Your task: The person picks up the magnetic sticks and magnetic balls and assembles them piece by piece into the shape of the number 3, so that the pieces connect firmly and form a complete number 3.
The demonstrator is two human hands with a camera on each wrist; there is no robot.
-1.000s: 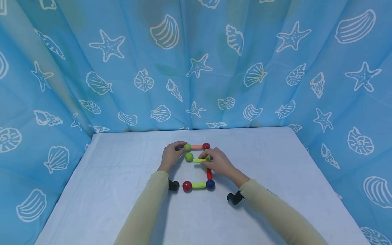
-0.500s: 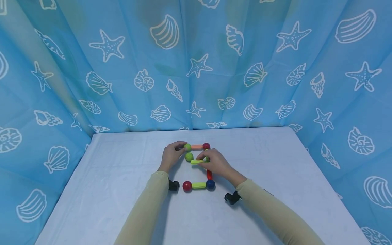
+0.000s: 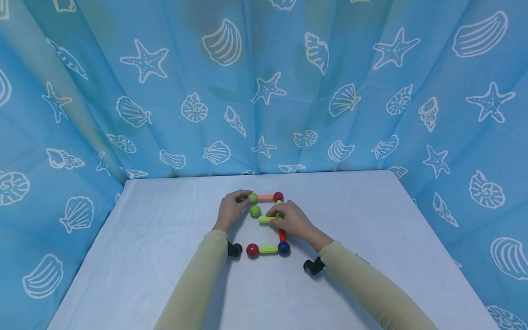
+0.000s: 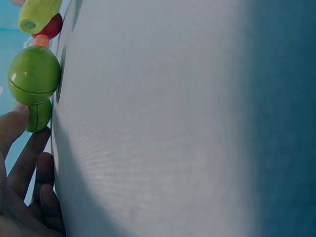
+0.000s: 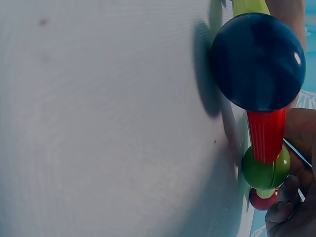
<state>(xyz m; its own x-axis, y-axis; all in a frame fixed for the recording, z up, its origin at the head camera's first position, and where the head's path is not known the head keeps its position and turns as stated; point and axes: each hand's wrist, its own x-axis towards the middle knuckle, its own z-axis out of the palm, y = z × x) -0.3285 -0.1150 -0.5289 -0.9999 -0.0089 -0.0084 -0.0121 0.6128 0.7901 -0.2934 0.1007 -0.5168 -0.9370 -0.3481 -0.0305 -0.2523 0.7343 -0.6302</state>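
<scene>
My left hand [image 3: 232, 210] pinches a light green ball [image 3: 252, 198] at the far left corner of a figure built from balls and sticks. In my right hand [image 3: 294, 218], thumb and fingers pinch a yellow-green stick [image 3: 265, 219], its free end pointing left. Just beyond that end sits a second light green ball [image 3: 255, 211], with no stick on it in view. The left wrist view shows this ball [image 4: 34, 74] in front of the pinched one [image 4: 40, 116], the stick's end [image 4: 37, 19] above them. A darker green ball [image 5: 266, 168] is beside my right fingers, partly hidden in the head view.
An orange stick [image 3: 265, 198] runs to a red ball [image 3: 278, 196] at the back. A red stick [image 3: 282, 235] leads down to a blue ball [image 3: 283, 248]. From there another yellow-green stick [image 3: 268, 249] joins a second red ball [image 3: 252, 250]. White cloth [image 3: 346, 201] covers the table.
My right hand has shifted slightly left, bringing the yellow-green stick left and a little nearer the front. My left hand stays on the far green ball.
</scene>
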